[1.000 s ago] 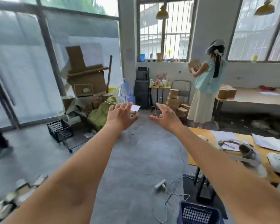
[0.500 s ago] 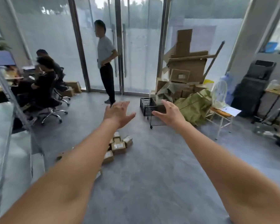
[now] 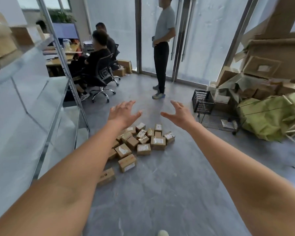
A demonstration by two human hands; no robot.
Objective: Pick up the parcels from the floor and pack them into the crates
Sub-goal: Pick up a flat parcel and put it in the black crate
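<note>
Several small cardboard parcels (image 3: pixel 144 149) with white labels lie in a loose heap on the grey floor ahead of me. Both my arms are stretched out in front, above the heap and not touching it. My left hand (image 3: pixel 122 113) has its fingers spread and holds nothing. My right hand (image 3: pixel 180 113) is likewise spread and empty, palm facing inward. My left forearm hides the heap's left edge. A black plastic crate (image 3: pixel 203 101) stands on a wire trolley to the right of the heap.
A metal shelving rack (image 3: pixel 41 103) runs along my left. A person (image 3: pixel 162 48) stands by the glass doors beyond the parcels. Two people sit at a desk on office chairs (image 3: pixel 102 77). Stacked cardboard and a green sack (image 3: pixel 269 116) fill the right side.
My view has swung left and tipped down, from the far window and table to the glass doors and floor. The parcel heap has come into the middle of view. Both hands stayed spread and empty.
</note>
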